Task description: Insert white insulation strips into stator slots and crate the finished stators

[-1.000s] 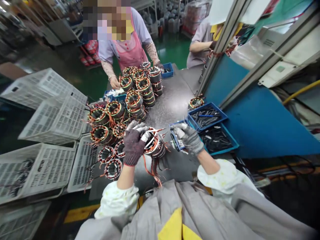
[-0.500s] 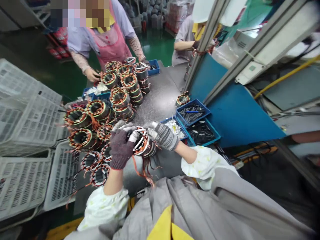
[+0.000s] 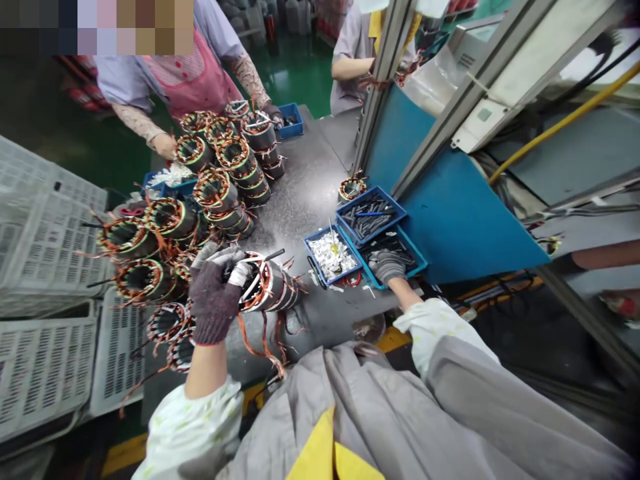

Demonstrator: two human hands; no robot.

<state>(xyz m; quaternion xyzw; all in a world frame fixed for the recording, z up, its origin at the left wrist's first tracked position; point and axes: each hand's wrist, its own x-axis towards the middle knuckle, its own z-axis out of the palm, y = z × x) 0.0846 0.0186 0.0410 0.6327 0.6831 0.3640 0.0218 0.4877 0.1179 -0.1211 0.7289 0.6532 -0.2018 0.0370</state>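
Observation:
A wound motor stator [image 3: 273,287] lies tilted on the table in front of me, with loose orange and dark leads trailing toward my body. My left hand [image 3: 215,293], in a dark glove with pale fingertips, grips the stator's near-left rim. A black sleeve piece [image 3: 275,254] sticks out at the stator's top. My right hand [image 3: 389,268], in a grey striped glove, reaches into a teal bin [image 3: 423,265] of black sleeve pieces; its fingertips are hidden among them. Beside it, a blue bin [image 3: 307,239] contains small white pieces.
Stacked stators [image 3: 235,153] crowd the table's left side. Another blue bin [image 3: 401,212] of dark tubes adjoins the teal one, near a single stator [image 3: 351,189]. White crates [image 3: 45,360] stand at left. A metal post [image 3: 383,87] and blue panel [image 3: 465,227] rise at right. Two co-workers are opposite.
My right hand has left the stator and moved right into the teal bin. My left hand stays on the stator, where a black sleeve piece now shows at the top. The view has shifted.

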